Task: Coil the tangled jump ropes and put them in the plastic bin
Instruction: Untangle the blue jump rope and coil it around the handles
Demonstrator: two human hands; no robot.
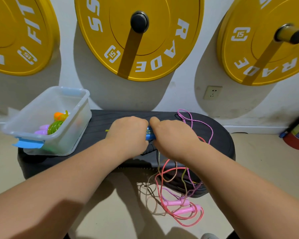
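Jump ropes point(178, 190) lie tangled at the right half of the black bench point(97, 125), with most of the cord hanging over the bench's front edge onto the floor point(259, 152). A purple speckled cord point(195, 121) loops across the right rear part of the bench top. A pink cord point(188, 219) and a tan cord point(150, 199) trail down in front of the bench. Two pink handles point(181, 206) rest side by side on the floor below the front edge, within the pink loops.

Both hands meet at the middle of the bench top. The left hand point(128, 133) and the right hand point(173, 137) are each curled around a pair of blue handles point(149, 134), which show only in the narrow gap between the hands. The fingers are folded under and hidden, so how tightly they press cannot be told. A thin yellow-green end point(107, 130) pokes out just left of the left hand.

The plastic bin point(41, 145) is clear with blue latches and sits on the left end of the bench, overhanging its left edge. It holds a coiled green rope point(54, 126) with an orange handle point(59, 115), plus purple handles point(41, 130) near the front wall.

Yellow weight plates point(162, 40) hang on the wall behind the bench. A wall socket point(212, 92) is set above the bench's right rear corner.
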